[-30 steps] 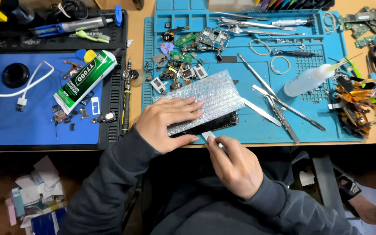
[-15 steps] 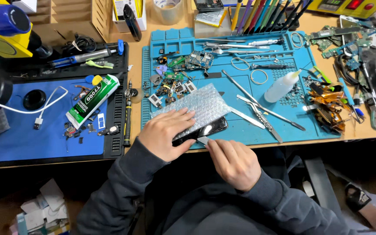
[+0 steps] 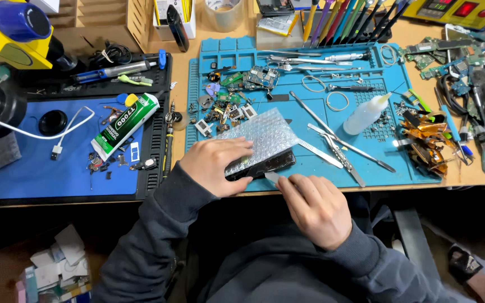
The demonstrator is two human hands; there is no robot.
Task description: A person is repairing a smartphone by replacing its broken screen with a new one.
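Phone (image 3: 265,166) lies flat at the near edge of the blue mat (image 3: 366,168), a dark slab with a glossy black side showing toward the person. Most of its top is covered by a sheet of bubble wrap (image 3: 262,134), clear and silvery, set at a slant and overhanging the far end. Only the near long edge and one rounded corner of it peek out.

Left hand (image 3: 214,165) presses down flat on the wrap and the phone's left end, fingers spread a little, pinning it to the mat. Right hand (image 3: 315,207) is closed around a thin pry tool (image 3: 272,177), whose pale flat tip touches the near edge of the phone.

Beyond the wrap sits a scatter of small circuit boards (image 3: 237,95) and loose parts. To the right lie metal tweezers (image 3: 332,151) and a small white squeeze bottle (image 3: 366,112). On the darker blue mat to the left rests a green and white glue tube (image 3: 124,126).
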